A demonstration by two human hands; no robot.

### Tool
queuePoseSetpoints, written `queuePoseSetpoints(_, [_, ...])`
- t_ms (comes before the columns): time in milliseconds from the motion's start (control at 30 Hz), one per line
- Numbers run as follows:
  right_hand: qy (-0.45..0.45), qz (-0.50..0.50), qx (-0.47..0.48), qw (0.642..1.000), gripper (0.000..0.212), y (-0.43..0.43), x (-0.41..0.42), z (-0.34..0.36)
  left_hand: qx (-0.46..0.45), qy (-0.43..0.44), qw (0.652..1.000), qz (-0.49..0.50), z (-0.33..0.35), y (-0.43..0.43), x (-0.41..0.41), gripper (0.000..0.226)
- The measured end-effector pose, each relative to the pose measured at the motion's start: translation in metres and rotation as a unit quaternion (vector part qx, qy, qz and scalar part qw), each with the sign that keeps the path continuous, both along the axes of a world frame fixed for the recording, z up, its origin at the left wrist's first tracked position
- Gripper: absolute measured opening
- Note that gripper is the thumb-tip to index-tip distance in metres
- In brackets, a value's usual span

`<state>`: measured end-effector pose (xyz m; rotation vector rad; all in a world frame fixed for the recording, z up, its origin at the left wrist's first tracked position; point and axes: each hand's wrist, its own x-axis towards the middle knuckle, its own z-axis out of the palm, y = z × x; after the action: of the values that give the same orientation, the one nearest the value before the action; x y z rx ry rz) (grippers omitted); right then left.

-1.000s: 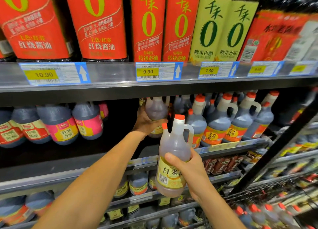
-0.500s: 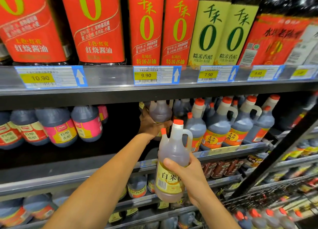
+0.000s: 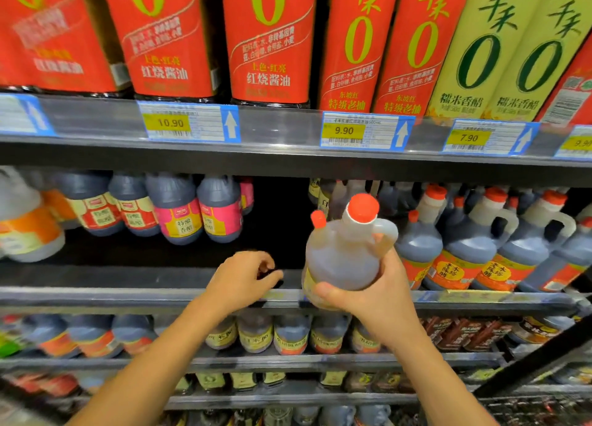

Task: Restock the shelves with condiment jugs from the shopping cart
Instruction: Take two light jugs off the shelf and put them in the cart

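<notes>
Two hands (image 3: 243, 280) (image 3: 378, 300), one pale jug (image 3: 342, 259), two green-labelled bottles (image 3: 474, 57) (image 3: 541, 60).

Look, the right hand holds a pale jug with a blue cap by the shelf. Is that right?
Not quite. The cap is red, not blue, as the head view shows. The right hand does hold the pale jug by the shelf.

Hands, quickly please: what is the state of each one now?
Left hand: open, fingers loosely curled, holds nothing.
Right hand: closed, grips the clear condiment jug at its lower body.
</notes>
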<state>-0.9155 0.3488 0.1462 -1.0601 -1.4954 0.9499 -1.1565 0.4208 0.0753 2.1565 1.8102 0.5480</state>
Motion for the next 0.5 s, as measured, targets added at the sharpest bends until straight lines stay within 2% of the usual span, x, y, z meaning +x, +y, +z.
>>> queuePoseSetpoints(133, [-0.032, 0.011, 0.045, 0.998, 0.085, 0.018, -0.017, 0.004, 0.024, 0.040, 0.998, -0.031, -0.002, -0.017, -0.008, 0.045])
queuePoseSetpoints(233, [-0.034, -0.007, 0.012, 0.999, 0.082, 0.043, -0.032, -0.008, 0.011, 0.106, 0.992, -0.064, -0.003, -0.020, -0.011, 0.057])
queuePoseSetpoints(333, [-0.041, -0.030, -0.024, 0.998, 0.078, 0.063, -0.043, -0.016, 0.024, 0.174, 0.982, -0.075, -0.003, -0.020, -0.009, 0.056])
queuePoseSetpoints(400, [-0.040, -0.027, -0.032, 0.998, 0.077, 0.075, -0.049, -0.021, 0.027, 0.177, 0.982, -0.065, -0.002, -0.020, -0.007, 0.054])
queuePoseSetpoints(500, [-0.057, -0.036, -0.048, 0.997, 0.063, 0.088, -0.057, -0.031, 0.027, 0.171, 0.983, -0.060, -0.004, -0.021, -0.007, 0.054])
